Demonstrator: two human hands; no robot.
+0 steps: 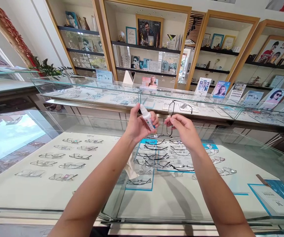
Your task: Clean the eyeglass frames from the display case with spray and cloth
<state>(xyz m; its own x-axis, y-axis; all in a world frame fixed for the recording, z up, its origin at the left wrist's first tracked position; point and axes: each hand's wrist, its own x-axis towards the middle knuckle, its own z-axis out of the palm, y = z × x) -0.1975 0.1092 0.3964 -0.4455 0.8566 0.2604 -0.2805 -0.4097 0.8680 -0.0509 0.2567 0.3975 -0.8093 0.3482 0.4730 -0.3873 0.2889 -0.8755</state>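
My left hand (pixel 140 123) is closed around a small white spray bottle (pixel 146 117) with coloured print on its label, its nozzle end tilted up. A pale cloth (pixel 131 169) hangs below the left wrist; its upper part is hidden, so I cannot tell what holds it. To the right, my right hand (pixel 181 128) pinches a pair of dark thin-rimmed eyeglasses (pixel 171 108) near the middle of the frame. The eyeglasses are turned on their side, one lens above the other, apart from the bottle. Both hands are raised above the glass display case.
Below me a glass display case (pixel 82 204) holds rows of eyeglasses (pixel 79 156) and blue-edged cards. A second glass counter (pixel 122 90) stands beyond, with upright picture cards (pixel 203 86) on it. Wooden-framed shelves (pixel 146 47) line the back wall. A plant (pixel 46 67) stands at the left.
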